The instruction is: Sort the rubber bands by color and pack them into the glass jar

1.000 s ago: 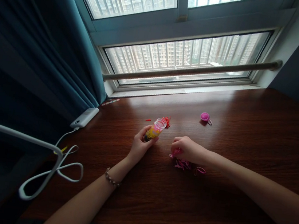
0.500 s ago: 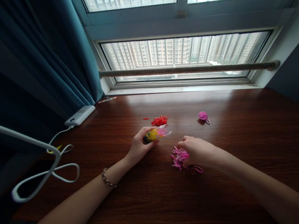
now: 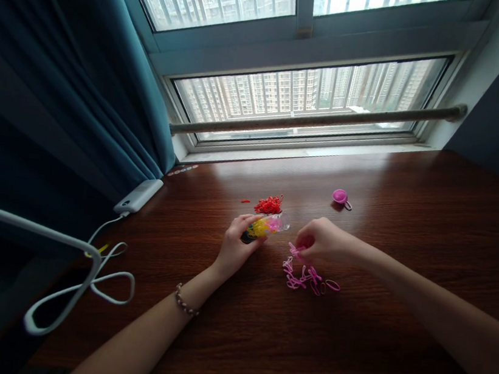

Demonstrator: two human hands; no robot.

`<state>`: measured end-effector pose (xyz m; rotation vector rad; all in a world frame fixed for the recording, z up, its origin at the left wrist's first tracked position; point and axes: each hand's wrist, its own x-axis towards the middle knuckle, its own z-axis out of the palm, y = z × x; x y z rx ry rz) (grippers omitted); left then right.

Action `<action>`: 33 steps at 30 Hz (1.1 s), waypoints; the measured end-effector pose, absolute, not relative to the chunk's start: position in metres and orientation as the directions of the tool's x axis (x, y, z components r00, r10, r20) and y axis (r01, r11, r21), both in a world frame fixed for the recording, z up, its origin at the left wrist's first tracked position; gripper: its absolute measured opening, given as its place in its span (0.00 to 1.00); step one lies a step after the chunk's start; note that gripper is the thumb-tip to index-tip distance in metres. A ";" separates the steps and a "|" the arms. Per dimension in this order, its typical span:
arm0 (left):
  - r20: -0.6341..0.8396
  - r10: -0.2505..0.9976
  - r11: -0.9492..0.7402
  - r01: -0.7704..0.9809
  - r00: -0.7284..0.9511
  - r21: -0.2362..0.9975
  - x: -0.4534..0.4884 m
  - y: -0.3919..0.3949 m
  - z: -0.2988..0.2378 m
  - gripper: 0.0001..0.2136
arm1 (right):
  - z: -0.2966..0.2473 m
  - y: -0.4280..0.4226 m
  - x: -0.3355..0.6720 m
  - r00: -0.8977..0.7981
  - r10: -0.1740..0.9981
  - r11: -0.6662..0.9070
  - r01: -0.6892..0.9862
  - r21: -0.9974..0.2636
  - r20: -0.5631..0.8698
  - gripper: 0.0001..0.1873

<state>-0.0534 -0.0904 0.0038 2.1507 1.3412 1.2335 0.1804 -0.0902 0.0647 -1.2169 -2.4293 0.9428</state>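
Note:
My left hand (image 3: 239, 241) is wrapped round a clear container (image 3: 266, 226) lying on its side, with yellow and pink rubber bands showing inside; its open-looking end points right. My right hand (image 3: 319, 240) pinches a small bunch of pink rubber bands (image 3: 296, 251), held just above the table to the right of the container's mouth. Below that hand, more pink rubber bands (image 3: 306, 278) lie spread in a loose pile. Beyond the container sits a heap of red rubber bands (image 3: 268, 204).
A round pink lidded-looking piece with a loop (image 3: 340, 196) rests farther back on the wooden table (image 3: 376, 345). To the left are a white power bank (image 3: 138, 196), looped white cable (image 3: 93, 289) and a blue curtain (image 3: 120, 84). A window with a rail (image 3: 313, 120) stands behind.
My right hand has lifted a bunch of pink rubber bands off the pile. The pile left on the table is smaller and more spread out. My left hand keeps its hold.

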 end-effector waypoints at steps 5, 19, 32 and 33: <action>0.505 0.832 -0.530 0.601 0.230 0.599 -0.054 -0.091 0.005 0.19 | 0.067 -0.078 0.186 -0.482 0.876 0.300 0.500 -0.812 0.026 0.11; 0.582 0.766 -0.589 0.662 0.273 0.464 -0.048 -0.099 0.006 0.20 | 0.050 -0.096 0.166 -0.224 0.862 0.505 0.462 -0.729 0.455 0.03; 0.469 0.855 -0.506 0.552 0.221 0.663 -0.050 -0.096 0.005 0.18 | 0.069 -0.098 0.169 -0.170 0.893 0.450 0.364 -0.815 0.417 0.05; 0.457 0.864 -0.493 0.531 0.209 0.689 -0.050 -0.096 0.004 0.18 | 0.069 -0.099 0.169 -0.148 0.888 0.460 0.327 -0.825 0.436 0.05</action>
